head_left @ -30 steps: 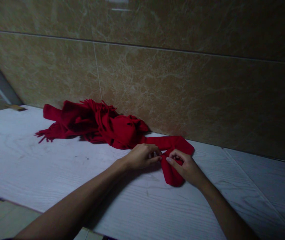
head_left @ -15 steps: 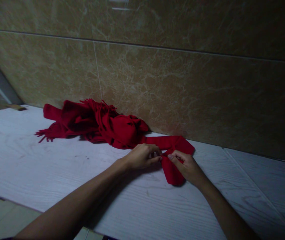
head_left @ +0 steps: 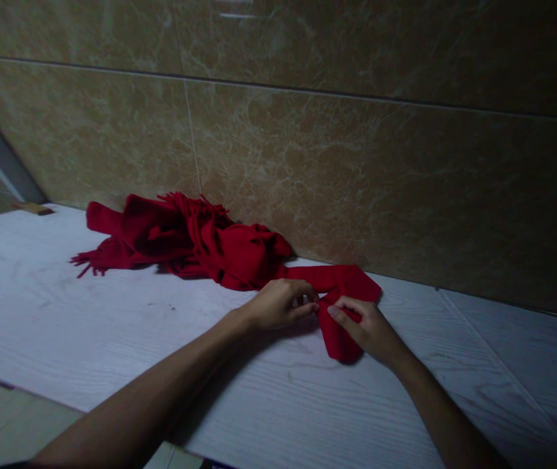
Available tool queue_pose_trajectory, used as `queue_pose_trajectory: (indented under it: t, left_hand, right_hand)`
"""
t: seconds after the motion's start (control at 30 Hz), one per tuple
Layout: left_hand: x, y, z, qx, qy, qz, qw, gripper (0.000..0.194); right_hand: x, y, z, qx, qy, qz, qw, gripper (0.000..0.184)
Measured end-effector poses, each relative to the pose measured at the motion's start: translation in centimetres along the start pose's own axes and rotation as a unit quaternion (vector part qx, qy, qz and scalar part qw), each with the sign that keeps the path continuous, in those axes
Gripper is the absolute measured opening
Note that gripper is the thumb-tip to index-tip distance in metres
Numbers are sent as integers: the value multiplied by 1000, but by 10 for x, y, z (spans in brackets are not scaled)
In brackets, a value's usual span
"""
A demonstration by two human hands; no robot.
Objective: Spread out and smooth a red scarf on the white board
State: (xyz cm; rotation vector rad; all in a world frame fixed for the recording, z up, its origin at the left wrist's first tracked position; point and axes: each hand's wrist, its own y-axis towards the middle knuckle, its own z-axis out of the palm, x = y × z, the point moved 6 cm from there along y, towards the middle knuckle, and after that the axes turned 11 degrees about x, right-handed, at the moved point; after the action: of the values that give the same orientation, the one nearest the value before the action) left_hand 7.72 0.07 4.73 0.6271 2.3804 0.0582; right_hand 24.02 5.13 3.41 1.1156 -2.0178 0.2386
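1. Compared with the earlier frames, we noted little movement: the right hand (head_left: 373, 327) had its thumb and fingertips slightly farther from the left than in the first one, and the lower end of the red strip (head_left: 354, 284) sat a touch farther right.
2. We saw the left hand (head_left: 275, 306) in a narrow pinch, thumb and fingertips closed on the strip's left edge, just right of the frame's centre.
3. We recorded the right hand as narrow too, its fingers curled and its thumb against them, pinching the strip's middle. How much cloth lay between, we could not tell.
4. The strip lay bent right of centre, angled near the wall (head_left: 307, 163) and rounded at its lower end. Its left end met the fringed red cloth (head_left: 243, 257); we could not tell whether they were joined.
5. That cloth lay bunched left of centre on the white table (head_left: 107, 326).
6. We logged a small wooden block (head_left: 38, 209) at the left of the frame, at the table's far edge.
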Motion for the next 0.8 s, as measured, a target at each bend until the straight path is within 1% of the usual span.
queue_pose_trajectory:
  t: [0.37, 0.5, 0.6, 0.8]
  left_hand:
    - [2, 1, 0, 3, 1, -2, 1000, 18]
    - [2, 1, 0, 0, 5, -1, 1000, 20]
    - [2, 0, 0, -2, 5, 1, 1000, 21]
    - [1, 0, 0, -4, -1, 0, 1000, 20]
  right_hand:
    - [1, -1, -1, -28, 7, -13, 1000, 23]
    - [2, 0, -2, -21, 10, -23, 999, 26]
    - [2, 0, -3, -14, 5, -18, 1000, 31]
    - [4, 0, -3, -14, -11, -23, 1000, 30]
